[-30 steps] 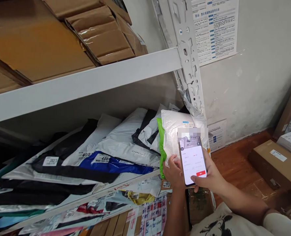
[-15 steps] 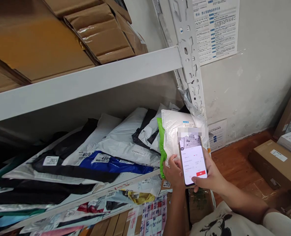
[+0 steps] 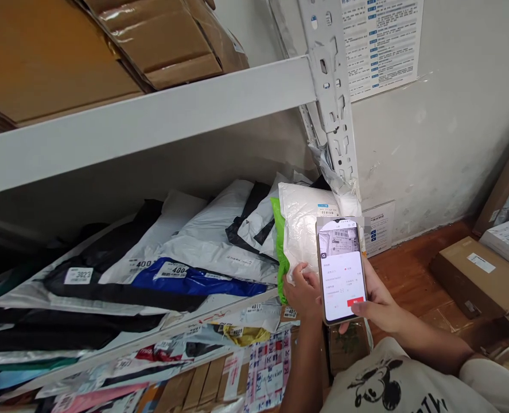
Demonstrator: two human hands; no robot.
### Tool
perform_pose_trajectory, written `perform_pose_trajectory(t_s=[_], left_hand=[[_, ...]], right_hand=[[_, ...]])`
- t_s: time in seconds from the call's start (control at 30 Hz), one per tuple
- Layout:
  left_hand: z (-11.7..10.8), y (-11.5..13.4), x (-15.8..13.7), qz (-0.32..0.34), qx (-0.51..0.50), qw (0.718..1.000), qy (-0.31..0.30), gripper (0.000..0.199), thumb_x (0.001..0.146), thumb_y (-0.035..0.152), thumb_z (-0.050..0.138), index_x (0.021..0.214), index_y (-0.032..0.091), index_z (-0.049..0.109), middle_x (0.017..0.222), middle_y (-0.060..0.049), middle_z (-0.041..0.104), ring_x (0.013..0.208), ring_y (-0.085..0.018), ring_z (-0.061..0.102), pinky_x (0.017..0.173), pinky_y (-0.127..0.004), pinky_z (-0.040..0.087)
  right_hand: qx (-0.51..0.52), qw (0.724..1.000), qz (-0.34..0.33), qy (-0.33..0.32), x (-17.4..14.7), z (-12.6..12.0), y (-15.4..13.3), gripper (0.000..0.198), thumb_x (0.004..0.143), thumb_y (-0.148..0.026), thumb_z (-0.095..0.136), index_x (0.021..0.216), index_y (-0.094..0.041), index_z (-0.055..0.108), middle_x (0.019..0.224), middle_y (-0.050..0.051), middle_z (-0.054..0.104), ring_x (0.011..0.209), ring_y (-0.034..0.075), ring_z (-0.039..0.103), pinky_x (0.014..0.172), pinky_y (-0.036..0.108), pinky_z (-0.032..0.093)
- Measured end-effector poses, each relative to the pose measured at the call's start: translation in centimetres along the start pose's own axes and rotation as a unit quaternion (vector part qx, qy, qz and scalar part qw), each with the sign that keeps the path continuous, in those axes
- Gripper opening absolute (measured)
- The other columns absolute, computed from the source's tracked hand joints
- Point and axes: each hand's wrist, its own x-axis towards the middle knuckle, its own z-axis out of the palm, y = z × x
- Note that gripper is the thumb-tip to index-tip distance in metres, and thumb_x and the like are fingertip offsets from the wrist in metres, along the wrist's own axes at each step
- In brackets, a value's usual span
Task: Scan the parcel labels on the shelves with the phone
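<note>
My right hand (image 3: pixel 377 301) is wrapped round a smartphone (image 3: pixel 341 281), its thumb at a red button low on the lit screen. The phone's upper part shows a camera picture of a printed label. Behind it, my left hand (image 3: pixel 302 289) has its fingers closed on the lower edge of a white mailer bag (image 3: pixel 299 229), which stands tilted at the shelf's right end. A barcode label (image 3: pixel 326 210) shows on the bag above the phone; the phone hides the rest. A bright green bag (image 3: pixel 279 229) sits directly behind the white one, to its left.
Several parcels in white, black and blue bags (image 3: pixel 163 279) lie on the middle shelf. Cardboard boxes (image 3: pixel 155 40) fill the shelf above. The white rack post (image 3: pixel 332 97) rises behind the bag. A cardboard box (image 3: pixel 473 275) rests on the wooden floor at right.
My right thumb has moved from the lower left of the screen to the red button. The phone has shifted slightly right against the bag. The whole view has tilted and moved a little.
</note>
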Motion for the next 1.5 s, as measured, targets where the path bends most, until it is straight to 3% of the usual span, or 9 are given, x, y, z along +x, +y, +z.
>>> perform_pose_trajectory(t_s=[0.17, 0.37, 0.53, 0.63, 0.8, 0.93, 1.23, 1.37, 1.5], left_hand=[[-0.3, 1.0, -0.1, 0.009, -0.038, 0.996, 0.079, 0.033, 0.092, 0.026, 0.041, 0.108, 0.017, 0.068, 0.11, -0.019, 0.066, 0.109, -0.036, 0.06, 0.097, -0.053, 0.046], [-0.8, 1.8, 0.0, 0.024, -0.133, 0.986, 0.093, 0.047, 0.091, 0.043, 0.057, 0.133, 0.023, 0.06, 0.136, -0.016, 0.06, 0.131, -0.035, 0.054, 0.108, -0.052, 0.048], [-0.7, 2.4, 0.3, -0.063, -0.381, 0.915, 0.115, 0.101, 0.085, 0.049, 0.069, 0.161, 0.022, 0.008, 0.162, -0.022, 0.031, 0.137, -0.031, 0.053, 0.104, -0.042, 0.054], [0.8, 2.6, -0.4, -0.114, -0.46, 0.876, 0.087, 0.106, 0.082, 0.056, 0.069, 0.161, 0.022, 0.007, 0.16, -0.022, 0.038, 0.137, -0.031, 0.054, 0.106, -0.045, 0.052], [1.9, 3.1, -0.3, 0.014, -0.289, 0.945, -0.153, 0.074, 0.081, 0.056, 0.068, 0.143, 0.018, 0.055, 0.138, -0.018, 0.064, 0.143, -0.033, 0.047, 0.124, -0.05, 0.03], [-0.2, 4.7, 3.1, 0.074, -0.165, 0.964, -0.193, 0.047, 0.09, 0.047, 0.06, 0.125, 0.017, 0.07, 0.133, -0.016, 0.069, 0.14, -0.031, 0.051, 0.122, -0.045, 0.034], [-4.1, 8.4, 9.6, 0.122, -0.02, 0.918, -0.377, 0.032, 0.095, 0.037, 0.055, 0.108, 0.016, 0.074, 0.101, -0.012, 0.079, 0.089, -0.027, 0.074, 0.084, -0.036, 0.054], [-6.6, 8.1, 9.9, 0.157, 0.12, 0.921, -0.337, 0.051, 0.098, 0.052, 0.046, 0.074, 0.016, 0.073, 0.071, -0.013, 0.073, 0.07, -0.027, 0.068, 0.07, -0.037, 0.047], [-8.3, 7.7, 11.0, 0.206, 0.155, 0.932, -0.255, 0.056, 0.099, 0.058, 0.042, 0.085, 0.014, 0.074, 0.086, -0.014, 0.075, 0.083, -0.028, 0.069, 0.071, -0.036, 0.046]], right_hand=[[0.063, 0.997, 0.01, 0.036, -1.0, -1.8, 0.0, 0.101, 0.078, -0.037, 0.084, 0.159, -0.035, 0.024, 0.11, 0.008, 0.076, 0.088, 0.028, 0.077, 0.048, 0.025, 0.061], [0.064, 0.989, 0.033, 0.126, -3.4, -5.4, 0.1, 0.083, 0.079, -0.037, 0.08, 0.152, -0.033, 0.041, 0.097, 0.008, 0.077, 0.08, 0.03, 0.077, 0.042, 0.026, 0.06], [0.043, 0.98, 0.04, 0.19, -5.7, -7.3, 0.0, 0.085, 0.077, -0.034, 0.079, 0.153, -0.034, 0.041, 0.096, 0.008, 0.076, 0.072, 0.027, 0.076, 0.043, 0.027, 0.06], [0.062, 0.975, 0.07, 0.199, -6.4, -8.2, 0.3, 0.083, 0.076, -0.04, 0.077, 0.152, -0.035, 0.042, 0.108, 0.011, 0.075, 0.085, 0.031, 0.076, 0.041, 0.025, 0.058], [0.167, 0.975, 0.1, 0.112, -6.6, -8.9, 1.0, 0.067, 0.074, -0.064, 0.07, 0.129, -0.025, 0.066, 0.114, 0.015, 0.073, 0.092, 0.032, 0.073, 0.039, 0.02, 0.051], [0.161, 0.979, 0.118, 0.051, -6.3, -8.3, 1.2, 0.059, 0.077, -0.061, 0.071, 0.12, -0.021, 0.071, 0.11, 0.015, 0.073, 0.09, 0.029, 0.071, 0.049, 0.026, 0.057], [0.086, 0.976, 0.103, 0.172, -3.6, -6.2, 6.6, 0.056, 0.06, -0.042, 0.079, 0.11, -0.02, 0.068, 0.078, 0.007, 0.072, 0.073, 0.028, 0.068, 0.073, 0.041, 0.058], [0.092, 0.969, 0.121, 0.197, -2.6, -5.3, 10.7, 0.047, 0.058, -0.034, 0.073, 0.104, -0.021, 0.068, 0.075, 0.007, 0.075, 0.08, 0.034, 0.074, 0.084, 0.05, 0.057], [0.106, 0.962, 0.114, 0.223, -0.8, -3.4, 14.3, 0.051, 0.05, -0.022, 0.07, 0.101, -0.019, 0.068, 0.075, 0.008, 0.077, 0.089, 0.037, 0.075, 0.092, 0.053, 0.055]])
